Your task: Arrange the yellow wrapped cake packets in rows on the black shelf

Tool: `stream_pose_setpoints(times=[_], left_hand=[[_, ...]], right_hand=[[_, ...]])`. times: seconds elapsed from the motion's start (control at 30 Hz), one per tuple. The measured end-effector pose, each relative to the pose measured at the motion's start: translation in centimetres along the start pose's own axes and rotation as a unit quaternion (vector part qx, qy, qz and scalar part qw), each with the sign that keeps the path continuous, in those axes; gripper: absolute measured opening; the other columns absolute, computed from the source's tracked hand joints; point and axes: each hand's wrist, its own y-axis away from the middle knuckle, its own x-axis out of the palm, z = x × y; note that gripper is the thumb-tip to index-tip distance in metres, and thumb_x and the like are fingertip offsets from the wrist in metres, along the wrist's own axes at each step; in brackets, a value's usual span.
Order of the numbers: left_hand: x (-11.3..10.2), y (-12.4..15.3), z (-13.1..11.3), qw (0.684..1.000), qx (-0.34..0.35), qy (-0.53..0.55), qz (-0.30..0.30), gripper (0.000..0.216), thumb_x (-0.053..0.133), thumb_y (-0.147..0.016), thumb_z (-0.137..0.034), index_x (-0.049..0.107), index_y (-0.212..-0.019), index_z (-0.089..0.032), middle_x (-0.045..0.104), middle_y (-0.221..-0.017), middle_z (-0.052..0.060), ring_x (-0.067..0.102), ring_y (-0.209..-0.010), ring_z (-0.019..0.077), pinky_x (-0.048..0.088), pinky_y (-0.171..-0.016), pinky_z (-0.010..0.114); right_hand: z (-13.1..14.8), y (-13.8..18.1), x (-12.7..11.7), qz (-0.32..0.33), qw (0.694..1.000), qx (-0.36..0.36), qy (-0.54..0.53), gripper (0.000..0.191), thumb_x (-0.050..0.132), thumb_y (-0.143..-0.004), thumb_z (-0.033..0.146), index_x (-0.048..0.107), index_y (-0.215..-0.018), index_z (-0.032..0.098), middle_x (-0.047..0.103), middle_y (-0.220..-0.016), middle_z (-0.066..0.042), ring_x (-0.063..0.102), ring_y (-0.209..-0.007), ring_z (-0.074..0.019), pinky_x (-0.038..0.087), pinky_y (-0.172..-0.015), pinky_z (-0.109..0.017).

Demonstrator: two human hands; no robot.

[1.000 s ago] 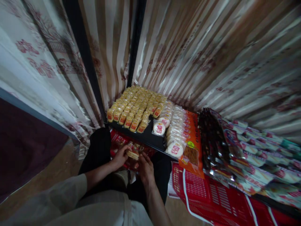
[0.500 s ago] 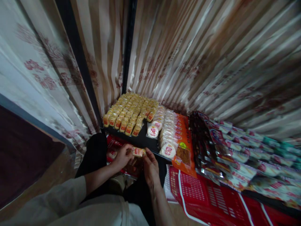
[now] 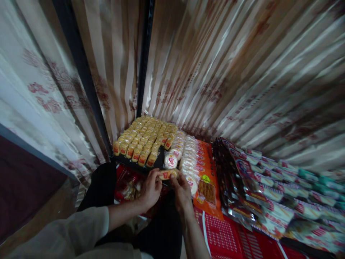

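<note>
Raised since the earlier frame toward the flat black shelf [image 3: 160,159], the oblong yellow plastic-wrapped snack [image 3: 167,175] spanned, long axis crosswise, between left hand [image 3: 151,189] and right hand [image 3: 183,191], both grips pinching its ends.

No wording legible. Orange pouch [image 3: 210,194] as landmark: round yellow-green badge [image 3: 206,178] on its front, lettering too small; to its left, red print on round white packets [image 3: 170,161], on the held packet [image 3: 168,174] and, farther left, on yellow packets [image 3: 136,153], all blurred. Right of the pouch, coloured print on white pouches [image 3: 279,216]; behind it, lettering-like marks on the curtain [image 3: 215,86], likewise unreadable.
</note>
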Motion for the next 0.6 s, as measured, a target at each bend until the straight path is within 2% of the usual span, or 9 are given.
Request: stream_pose_setpoints(times=[0.1,0.2,0.3,0.4,0.53,0.6], left_hand=[[0.9,-0.8,-0.6,0.998,-0.049,-0.005,0.025,0.041,0.045,-0.075,-0.004,0.05,-0.112,-0.022,0.028,-0.145,0.009,0.061,-0.102,0.0173,0.051,-0.089,0.032],[2.0,-1.7,-1.1,0.999,-0.038,-0.019,0.027,0.049,0.046,-0.073,-0.004,0.048,-0.119,-0.022,0.018,-0.15,0.008,0.053,-0.116,0.0211,0.047,-0.095,0.035],[3.2,-3.2,-1.7,0.999,-0.021,0.002,0.03,0.049,0.045,-0.073,-0.003,0.051,-0.118,-0.022,0.024,-0.148,0.006,0.044,-0.125,0.0209,0.039,-0.104,0.036],[4.3,-5.1,-2.0,0.999,-0.039,0.03,0.016,0.046,0.044,-0.074,-0.004,0.052,-0.116,-0.021,0.033,-0.144,0.006,0.036,-0.131,0.0197,0.029,-0.111,0.035],[5.3,-7.9,-1.2,0.993,-0.107,0.045,-0.005,0.038,0.044,-0.081,-0.014,0.049,-0.119,-0.02,0.035,-0.143,0.008,0.03,-0.135,0.0202,0.026,-0.112,0.036],[5.5,-8.9,-0.7,0.99,-0.132,0.046,-0.004,0.036,0.043,-0.085,-0.02,0.048,-0.12,-0.019,0.034,-0.145,0.01,0.03,-0.135,0.0206,0.027,-0.111,0.036]], right_hand=[[1.4,-2.7,-0.5,-0.002,0.996,-0.059,0.072,0.05,0.072,-0.06,0.042,0.062,-0.104,0.019,0.07,-0.092,-0.003,0.062,-0.083,-0.0188,0.049,-0.073,-0.029],[2.7,-5.9,-0.6,0.018,0.984,-0.105,0.145,0.053,0.067,-0.065,0.045,0.061,-0.109,0.017,0.069,-0.087,-0.005,0.061,-0.076,-0.0191,0.048,-0.071,-0.032],[3.7,-9.3,-0.1,0.01,0.958,-0.174,0.227,0.048,0.062,-0.068,0.043,0.062,-0.108,0.015,0.068,-0.09,-0.008,0.06,-0.075,-0.0188,0.048,-0.073,-0.034],[4.2,-12.3,1.0,0.008,0.928,-0.236,0.288,0.043,0.058,-0.07,0.039,0.063,-0.106,0.014,0.066,-0.098,-0.01,0.06,-0.078,-0.0188,0.048,-0.076,-0.035],[4.0,-15.2,2.9,0.02,0.91,-0.253,0.329,0.043,0.052,-0.073,0.036,0.062,-0.109,0.016,0.063,-0.106,-0.011,0.06,-0.072,-0.0167,0.049,-0.072,-0.034],[3.6,-16.2,3.7,0.026,0.902,-0.26,0.345,0.042,0.05,-0.074,0.034,0.061,-0.111,0.017,0.062,-0.109,-0.011,0.061,-0.075,-0.0169,0.049,-0.075,-0.034]])
